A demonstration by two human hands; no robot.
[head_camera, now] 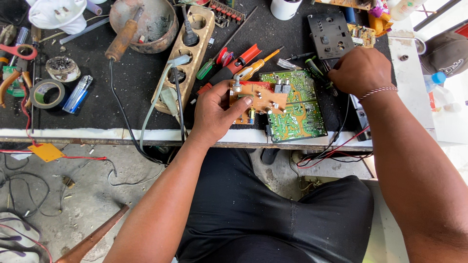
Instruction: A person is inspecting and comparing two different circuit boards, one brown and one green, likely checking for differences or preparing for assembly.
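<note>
Board relation | left hand is pinching small brown circuit board over green circuit board, long axis running left-right | right hand is curling closed at green board's far right corner, grip contents hidden

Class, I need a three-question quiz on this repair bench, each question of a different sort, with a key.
1. True or false: the left hand grips the brown board.
2. Which lies just under the brown board? A) green board B) tape roll C) lighter
3. Fill in: the right hand rests at the tip of a dark-handled ____, near the black panel.

Key: 1 true. 2 A. 3 screwdriver, though the hand hides its end, so its hold cannot be told for certain.
</note>
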